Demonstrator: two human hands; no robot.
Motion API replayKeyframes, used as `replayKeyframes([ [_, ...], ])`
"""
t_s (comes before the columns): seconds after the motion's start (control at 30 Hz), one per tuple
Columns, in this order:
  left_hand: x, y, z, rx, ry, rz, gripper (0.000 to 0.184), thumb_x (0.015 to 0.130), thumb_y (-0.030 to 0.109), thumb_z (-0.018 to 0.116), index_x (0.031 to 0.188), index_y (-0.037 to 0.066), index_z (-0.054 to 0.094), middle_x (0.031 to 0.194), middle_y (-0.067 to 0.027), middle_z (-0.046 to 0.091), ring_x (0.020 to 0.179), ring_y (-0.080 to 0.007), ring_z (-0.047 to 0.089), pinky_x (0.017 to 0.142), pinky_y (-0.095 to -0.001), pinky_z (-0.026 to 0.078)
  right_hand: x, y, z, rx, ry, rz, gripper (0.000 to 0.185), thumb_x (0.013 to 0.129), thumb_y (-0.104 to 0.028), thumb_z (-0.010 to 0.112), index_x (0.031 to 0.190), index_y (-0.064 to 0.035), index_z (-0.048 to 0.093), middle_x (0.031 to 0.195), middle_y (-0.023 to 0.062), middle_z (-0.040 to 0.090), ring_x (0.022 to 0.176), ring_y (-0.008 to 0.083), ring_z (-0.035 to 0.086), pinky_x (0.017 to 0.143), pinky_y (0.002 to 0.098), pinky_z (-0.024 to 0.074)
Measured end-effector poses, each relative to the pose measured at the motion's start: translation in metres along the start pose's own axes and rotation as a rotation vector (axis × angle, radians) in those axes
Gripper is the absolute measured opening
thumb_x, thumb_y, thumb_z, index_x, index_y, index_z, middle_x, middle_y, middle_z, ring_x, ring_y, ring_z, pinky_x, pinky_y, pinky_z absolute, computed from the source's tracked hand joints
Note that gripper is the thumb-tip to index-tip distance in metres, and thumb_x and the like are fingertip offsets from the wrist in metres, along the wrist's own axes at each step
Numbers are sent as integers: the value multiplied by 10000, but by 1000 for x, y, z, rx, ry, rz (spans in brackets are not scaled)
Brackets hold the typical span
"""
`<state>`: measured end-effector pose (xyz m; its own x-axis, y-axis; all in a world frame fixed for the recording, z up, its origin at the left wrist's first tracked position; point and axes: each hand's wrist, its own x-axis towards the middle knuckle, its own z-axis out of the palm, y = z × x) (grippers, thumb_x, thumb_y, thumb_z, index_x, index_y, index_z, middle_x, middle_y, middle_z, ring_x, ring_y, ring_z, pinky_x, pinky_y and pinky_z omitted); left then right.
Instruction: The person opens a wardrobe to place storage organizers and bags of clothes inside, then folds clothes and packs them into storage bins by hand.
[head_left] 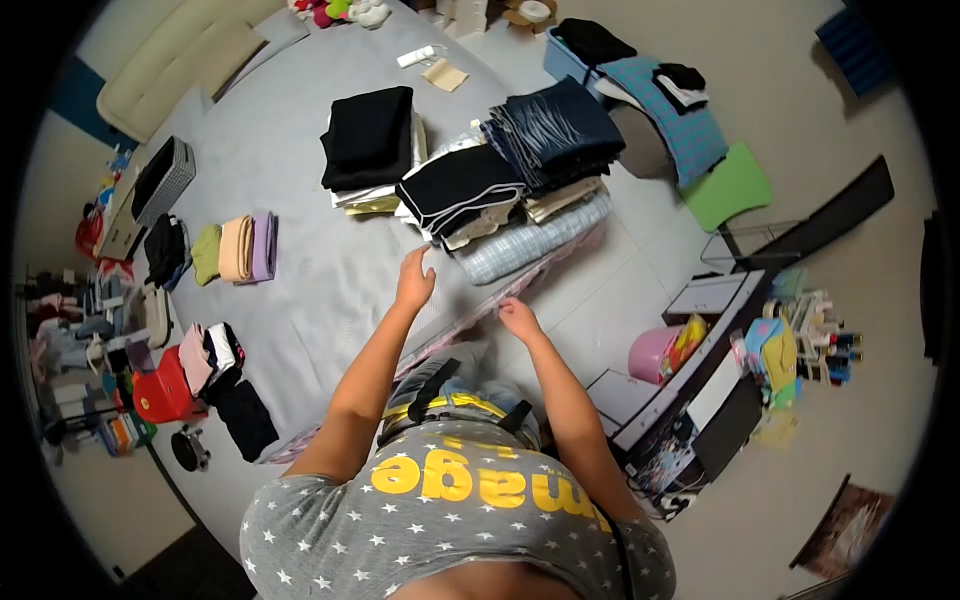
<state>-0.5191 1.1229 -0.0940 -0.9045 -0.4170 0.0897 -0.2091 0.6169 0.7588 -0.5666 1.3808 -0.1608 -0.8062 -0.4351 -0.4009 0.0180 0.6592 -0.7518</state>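
Beyond our left hand [413, 284], fingers parted, folded jeans [562, 122] already lie stacked; whether our right hand [518, 318] grips anything, we cannot tell.

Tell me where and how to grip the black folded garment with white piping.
Probably pinch the black folded garment by its near edge, coming from the person's side: it lies flat, with that white-trimmed edge exposed toward the left hand.
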Motion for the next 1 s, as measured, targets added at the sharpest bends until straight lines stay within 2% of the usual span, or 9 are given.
replayKeyframes([
  [0.1,34,-1,0,65,116,-20,495,724,21,582,1203,45,462,1197,-201,485,1107,-361,457,964,-406,361,74,34,12,364,-59,-5,359,810,-178,562,1147,-72,502,990,55,590,887,189,573,750,336,461],
  [0.17,63,11,-1,205,213,33,471,735,33,580,1194,45,479,1206,-192,482,1104,-357,461,961,-413,361,78,-15,-14,908,5,404,397,830,-164,541,1208,-94,443,1125,80,528,1030,212,519,820,375,427],
  [0.3,129,46,18,245,106,173,425,795,113,568,1210,66,493,1275,-185,447,1154,-365,436,988,-431,340,123,-21,-30,1200,62,452,443,846,-127,505,1270,-94,381,1264,120,441,1178,265,413,950,436,351],
  [0.43,183,61,63,417,35,59,451,877,313,490,1289,136,434,1355,-148,376,1265,-333,329,1011,-539,263,179,-10,-30,1311,122,509,461,856,-112,465,1300,-69,347,1316,139,396,1245,277,342,1009,437,305],
  [0.5,201,45,90,453,-40,-168,486,908,415,398,1338,190,383,1422,-125,285,1324,-312,229,1015,-604,193,211,-2,-25,1306,105,556,456,860,-117,456,1299,-61,345,1321,137,393,1253,281,332,1021,427,293],
  [0.67,195,-20,128,386,-146,-401,512,913,413,385,1384,230,305,1467,-84,204,1357,-297,155,1030,-607,144,290,60,6,1469,139,648,329,869,-143,418,1186,-59,451,1199,88,485,1118,221,455,975,352,351],
  [0.77,180,-53,124,226,-138,-403,499,919,314,407,1381,156,304,1475,-81,179,1363,-288,142,1058,-551,122,311,83,10,1546,69,647,170,869,-149,368,850,-86,525,735,2,509,663,144,477,662,281,419],
  [0.87,171,-65,118,122,-103,-407,509,903,299,441,1368,129,322,1472,-65,197,1364,-264,149,1083,-496,112,308,32,-4,1490,180,810,150,869,-155,370,824,-98,502,674,-17,466,592,132,426,603,263,378],
  [1.0,166,-76,118,57,-45,-420,511,885,240,470,1354,89,331,1464,-72,223,1358,-270,174,1093,-454,117,309,37,1,1310,148,771,156,879,-199,366,901,-118,497,797,8,504,706,149,463,689,292,404],
])
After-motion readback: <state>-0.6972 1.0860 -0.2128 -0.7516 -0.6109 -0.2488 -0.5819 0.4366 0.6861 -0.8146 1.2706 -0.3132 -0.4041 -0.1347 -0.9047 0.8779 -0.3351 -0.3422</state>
